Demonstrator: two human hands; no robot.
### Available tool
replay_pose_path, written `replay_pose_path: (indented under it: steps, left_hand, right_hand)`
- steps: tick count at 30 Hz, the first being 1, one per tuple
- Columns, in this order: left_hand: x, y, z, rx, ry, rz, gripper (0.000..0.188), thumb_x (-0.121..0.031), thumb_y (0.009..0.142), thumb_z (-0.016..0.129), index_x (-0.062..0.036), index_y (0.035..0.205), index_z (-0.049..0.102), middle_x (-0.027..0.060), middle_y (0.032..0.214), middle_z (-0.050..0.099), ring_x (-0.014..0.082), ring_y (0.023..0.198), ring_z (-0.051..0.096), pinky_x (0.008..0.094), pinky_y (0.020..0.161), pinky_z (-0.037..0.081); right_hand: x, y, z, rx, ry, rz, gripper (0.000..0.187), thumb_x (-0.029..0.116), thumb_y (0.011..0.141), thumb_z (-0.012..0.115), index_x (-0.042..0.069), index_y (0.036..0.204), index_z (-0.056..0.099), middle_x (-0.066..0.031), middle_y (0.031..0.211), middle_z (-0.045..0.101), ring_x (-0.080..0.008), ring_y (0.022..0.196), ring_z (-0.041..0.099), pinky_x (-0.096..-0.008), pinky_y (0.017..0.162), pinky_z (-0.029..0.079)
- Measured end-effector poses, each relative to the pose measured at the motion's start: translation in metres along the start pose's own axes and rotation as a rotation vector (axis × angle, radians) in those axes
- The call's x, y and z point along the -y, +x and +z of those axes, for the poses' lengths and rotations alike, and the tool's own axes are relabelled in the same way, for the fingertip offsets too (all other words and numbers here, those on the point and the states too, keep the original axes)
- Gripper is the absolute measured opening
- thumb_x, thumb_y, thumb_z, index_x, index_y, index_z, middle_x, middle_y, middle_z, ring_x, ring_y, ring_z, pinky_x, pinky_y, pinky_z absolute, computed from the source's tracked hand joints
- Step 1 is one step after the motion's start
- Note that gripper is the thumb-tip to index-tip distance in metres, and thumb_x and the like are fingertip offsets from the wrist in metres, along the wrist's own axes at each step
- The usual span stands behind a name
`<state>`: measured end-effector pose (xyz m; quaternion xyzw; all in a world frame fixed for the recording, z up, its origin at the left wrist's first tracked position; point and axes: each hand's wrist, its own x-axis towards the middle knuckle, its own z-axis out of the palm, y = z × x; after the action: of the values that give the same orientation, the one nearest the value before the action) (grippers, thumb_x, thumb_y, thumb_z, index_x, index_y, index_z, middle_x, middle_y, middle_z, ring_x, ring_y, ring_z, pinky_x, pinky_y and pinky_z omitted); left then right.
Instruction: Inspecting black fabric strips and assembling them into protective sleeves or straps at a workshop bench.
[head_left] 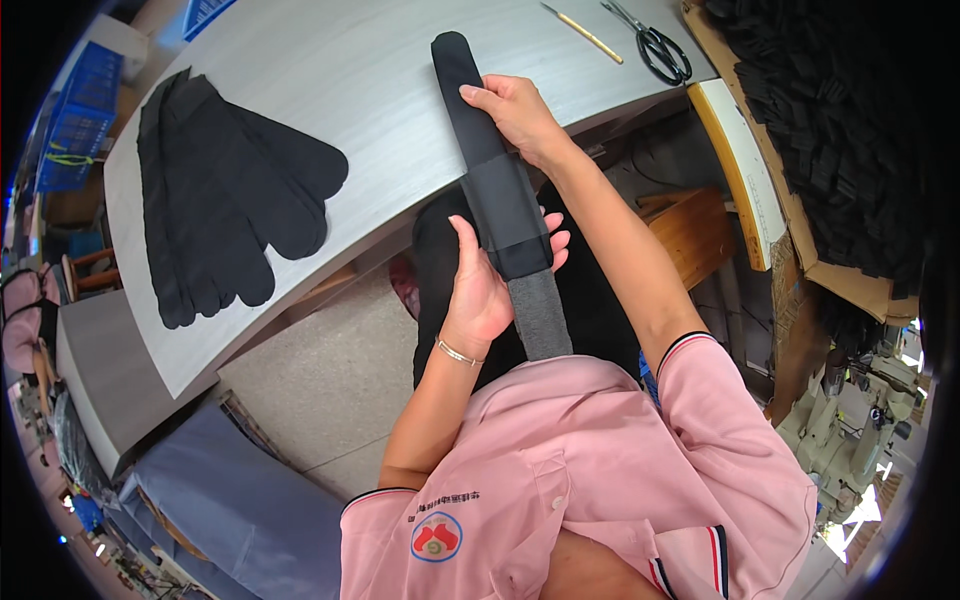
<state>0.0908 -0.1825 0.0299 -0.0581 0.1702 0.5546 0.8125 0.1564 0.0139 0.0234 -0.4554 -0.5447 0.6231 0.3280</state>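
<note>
A long black sock (503, 200) with a rounded far end is stretched over a narrow grey board (540, 315), whose near end points at my waist. My right hand (512, 112) grips the sock near its far end, thumb on top and fingers underneath. Lower down, my left hand (482, 295) cradles the sock's cuff end from below; its thumb stands up at the left and its fingertips show past the right edge. On the table to the left lies a fanned pile of flat black socks (225, 195), apart from both hands.
The grey-white table (390, 130) curves across the far side. Black-handled scissors (660, 52) and a thin tan stick-like tool (585, 33) lie at its far right. A cardboard box (850, 285) heaped with black pieces stands right; blue crates (82, 115) stand far left.
</note>
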Motion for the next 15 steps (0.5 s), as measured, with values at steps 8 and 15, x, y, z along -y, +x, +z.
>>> replay_pose_path:
  steps: [8,15]
  left_hand:
    - [-0.008,0.021,-0.018,0.104,0.139,-0.036,0.097,-0.079,0.088,0.033,0.0029,0.139,0.045,0.0138,0.123,0.062,0.0240,0.101,0.065,0.0435,0.098,0.053]
    - [0.000,0.013,-0.007,0.029,0.010,-0.013,0.100,-0.081,0.087,0.032,0.0017,0.141,0.044,0.0126,0.126,0.062,0.0223,0.098,0.064,0.0422,0.093,0.055]
  right_hand:
    - [-0.015,0.005,0.004,-0.096,-0.235,-0.178,0.034,0.027,0.096,0.065,0.003,0.072,0.056,0.0052,0.065,0.050,-0.0042,0.059,0.043,-0.0257,0.051,0.038]
    - [-0.012,0.002,0.004,-0.130,-0.353,-0.228,0.040,0.031,0.095,0.064,0.000,0.072,0.053,-0.0029,0.059,0.046,-0.0117,0.057,0.040,-0.0328,0.053,0.037]
